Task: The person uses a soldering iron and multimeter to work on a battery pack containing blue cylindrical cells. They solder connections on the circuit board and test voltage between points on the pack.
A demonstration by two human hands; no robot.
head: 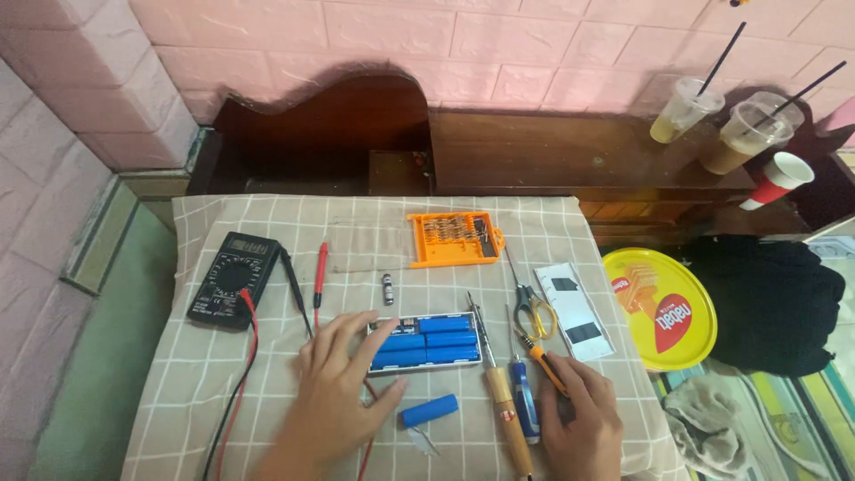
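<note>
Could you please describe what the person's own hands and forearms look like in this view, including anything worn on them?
Both the left hand and the right hand are bare: no gloves, and no rings, watch or bracelet that I can see. The left forearm is bare down to the frame's lower edge, with no sleeve showing. Of the right arm, little beyond the wrist is in view. Fingernails look short and unpainted.

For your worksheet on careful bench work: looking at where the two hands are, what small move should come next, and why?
Probably bring the screwdriver tip to the battery pack. The left hand already steadies the pack, the right hand has its grip on the screwdriver, and one blue cell lies out on the cloth.
</note>
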